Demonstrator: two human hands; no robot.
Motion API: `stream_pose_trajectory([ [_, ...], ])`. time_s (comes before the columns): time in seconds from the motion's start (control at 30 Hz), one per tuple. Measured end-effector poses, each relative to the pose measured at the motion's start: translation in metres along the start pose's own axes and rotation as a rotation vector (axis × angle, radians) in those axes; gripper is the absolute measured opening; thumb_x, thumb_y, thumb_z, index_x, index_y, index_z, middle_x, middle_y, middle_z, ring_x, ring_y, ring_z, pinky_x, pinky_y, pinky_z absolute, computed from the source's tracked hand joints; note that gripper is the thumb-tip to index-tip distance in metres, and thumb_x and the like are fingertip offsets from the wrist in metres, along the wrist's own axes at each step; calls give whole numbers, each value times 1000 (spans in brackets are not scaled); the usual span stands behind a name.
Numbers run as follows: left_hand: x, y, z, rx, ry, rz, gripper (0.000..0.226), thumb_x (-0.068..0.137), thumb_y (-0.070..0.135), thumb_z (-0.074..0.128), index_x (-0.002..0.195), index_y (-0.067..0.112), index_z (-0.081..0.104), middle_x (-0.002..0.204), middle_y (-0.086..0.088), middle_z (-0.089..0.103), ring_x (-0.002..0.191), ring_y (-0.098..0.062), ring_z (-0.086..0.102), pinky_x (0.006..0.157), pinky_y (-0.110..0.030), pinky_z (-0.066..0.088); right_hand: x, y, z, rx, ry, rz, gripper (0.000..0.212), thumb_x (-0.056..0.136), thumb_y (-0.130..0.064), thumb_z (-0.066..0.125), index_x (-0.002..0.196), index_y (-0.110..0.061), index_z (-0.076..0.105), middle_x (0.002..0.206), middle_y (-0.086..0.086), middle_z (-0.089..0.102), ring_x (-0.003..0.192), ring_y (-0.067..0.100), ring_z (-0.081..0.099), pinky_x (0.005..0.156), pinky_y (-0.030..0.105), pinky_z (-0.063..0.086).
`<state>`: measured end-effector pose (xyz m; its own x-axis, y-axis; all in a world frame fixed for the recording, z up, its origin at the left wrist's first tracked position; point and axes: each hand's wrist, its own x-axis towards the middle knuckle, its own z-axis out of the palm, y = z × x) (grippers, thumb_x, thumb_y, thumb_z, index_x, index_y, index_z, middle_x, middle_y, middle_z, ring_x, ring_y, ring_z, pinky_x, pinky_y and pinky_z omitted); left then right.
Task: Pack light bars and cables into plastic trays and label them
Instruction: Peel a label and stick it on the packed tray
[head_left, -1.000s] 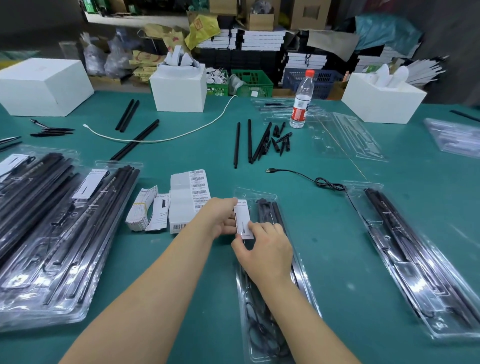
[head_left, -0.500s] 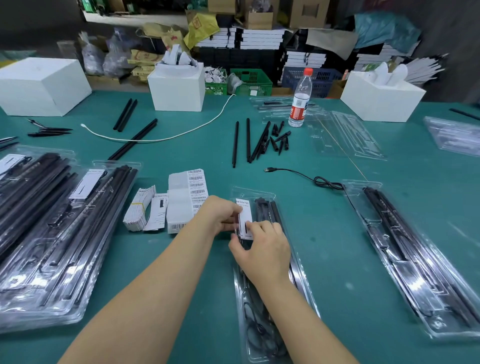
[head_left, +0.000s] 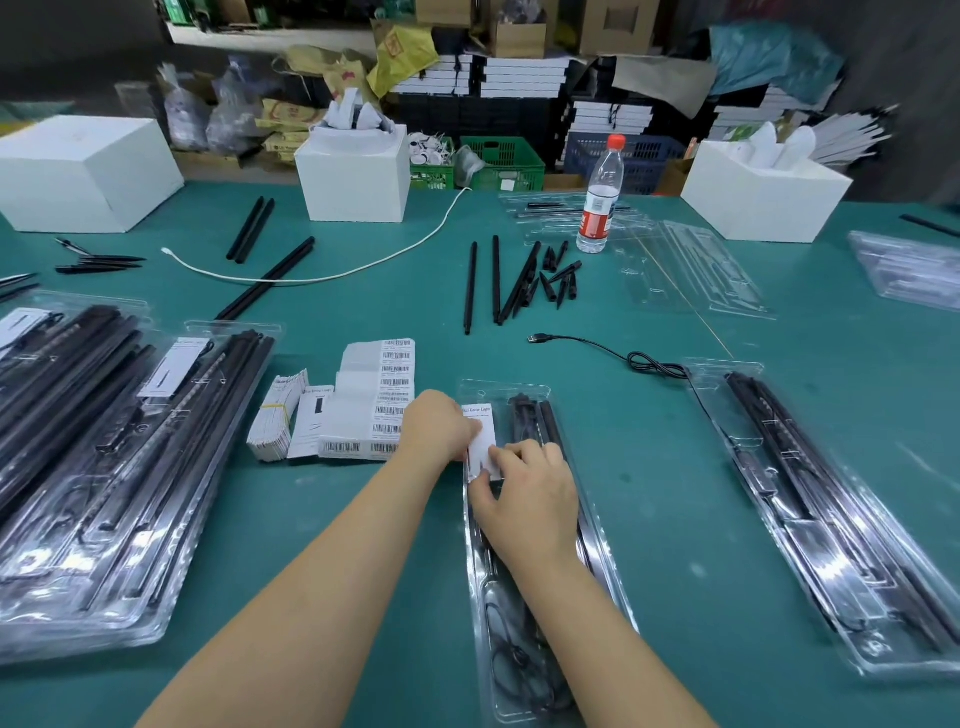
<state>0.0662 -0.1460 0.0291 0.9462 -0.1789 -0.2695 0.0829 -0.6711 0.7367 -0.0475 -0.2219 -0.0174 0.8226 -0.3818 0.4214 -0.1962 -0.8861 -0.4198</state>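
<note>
- Clear, glossy plastic tray (head_left: 605, 561) is lying lengthwise on the green table (head_left: 675, 519) in front of me, black light bars (head_left: 535, 415) inside.
- My left hand (head_left: 441, 428) is pinching the white label (head_left: 480, 441) at its left edge; my right hand (head_left: 530, 499) is pinching its lower end against the tray.
- Label print is reading too blurred; a coiled cable (head_left: 519, 670) is showing dimly through the lid.
- Barcode sheets (head_left: 374, 405) are sitting just left; a second filled tray (head_left: 831, 519) is lying well apart, right.
</note>
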Motion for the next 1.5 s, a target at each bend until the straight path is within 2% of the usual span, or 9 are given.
stream_pose_trajectory([
  [0.07,-3,-3,1,-11,35,33,14,83,10,69,87,14,56,84,-14,60,72,-28,59,78,-46,57,0,0,0,-18,-2,-9,12,76,-24,70,82,-14,75,84,1,68,79,27,53,68,38,50],
  [0.2,-5,-10,2,74,67,80,53,85,21,74,131,10,50,109,-14,68,95,-35,68,85,-38,54,1,-1,0,-40,-8,-18,11,75,-24,71,79,-15,75,83,0,68,79,26,54,67,37,50],
  [0.3,-6,-8,2,115,56,72,19,87,23,71,94,17,54,96,-12,69,81,-33,69,79,-39,56,2,0,0,-62,-22,-16,12,76,-26,70,78,-16,74,84,0,67,80,26,54,68,36,49],
  [0.4,-4,-9,2,135,44,44,28,86,21,70,70,14,48,71,-14,60,59,-28,56,70,-41,56,5,-1,-2,-111,-87,-36,19,84,-31,62,88,-18,75,92,-1,67,90,25,54,75,35,48],
  [0.7,0,-16,8,129,91,62,40,89,23,70,62,18,40,76,-18,73,55,-25,63,55,-27,46,-2,38,-35,71,-404,-161,27,92,-30,63,118,-24,64,139,-14,56,126,13,47,97,30,42],
  [0.83,-1,-18,5,128,54,48,30,90,26,68,76,9,49,63,-11,63,45,-22,64,48,-25,45,-11,42,-38,76,-344,-176,19,89,-36,68,101,-21,66,142,-8,54,138,11,41,115,25,24],
  [1.0,-10,-18,6,255,64,74,36,92,37,61,106,6,51,89,-12,67,75,-33,68,69,-38,56,-14,41,-40,86,-384,-169,14,92,-38,67,94,-25,71,144,-8,55,144,11,35,120,22,8],
  [1.23,-28,-18,9,346,-102,49,44,84,51,66,67,13,52,40,-1,60,32,-15,58,50,-23,53,-18,40,-44,29,-430,-196,21,94,-33,55,109,-29,70,152,-11,45,149,9,24,117,19,0],
  [1.5,-33,-28,18,74,-55,24,46,83,50,69,62,15,46,52,0,53,57,-23,53,58,-30,41,-18,51,-53,19,-504,-177,29,98,-47,50,124,-47,63,160,-14,30,152,9,9,125,38,3],
])
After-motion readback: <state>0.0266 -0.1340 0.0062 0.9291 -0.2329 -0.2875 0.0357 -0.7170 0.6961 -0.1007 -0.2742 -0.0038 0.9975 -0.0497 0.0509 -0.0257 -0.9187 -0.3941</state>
